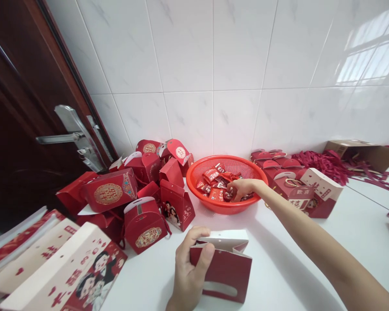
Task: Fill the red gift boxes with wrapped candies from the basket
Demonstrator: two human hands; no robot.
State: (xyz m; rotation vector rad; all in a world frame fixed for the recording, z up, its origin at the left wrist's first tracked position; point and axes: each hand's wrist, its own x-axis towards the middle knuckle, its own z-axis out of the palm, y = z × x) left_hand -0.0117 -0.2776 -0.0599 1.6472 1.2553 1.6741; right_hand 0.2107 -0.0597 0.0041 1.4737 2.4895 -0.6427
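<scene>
My left hand [192, 268] grips a dark red paper gift box [226, 272] by its upper left edge, thumb in front and fingers behind. The box's top gapes a little, showing a white inner side, and a pale oval marks its front. My right hand [241, 188] reaches into a red plastic basket [226, 208] with perforated walls. Its fingers are bent down among red-wrapped sweets [216, 194]; the fingertips are partly hidden, so I cannot make out whether they hold one.
Red gift boxes [149, 226] are heaped left of the basket, with larger cream-and-red bags [93, 268] nearer. More boxes [293, 190], dark red paper shreds [320, 164] and a cardboard box [362, 151] stand right. Behind rises a tiled wall [213, 65]; a door handle [61, 138] is at left.
</scene>
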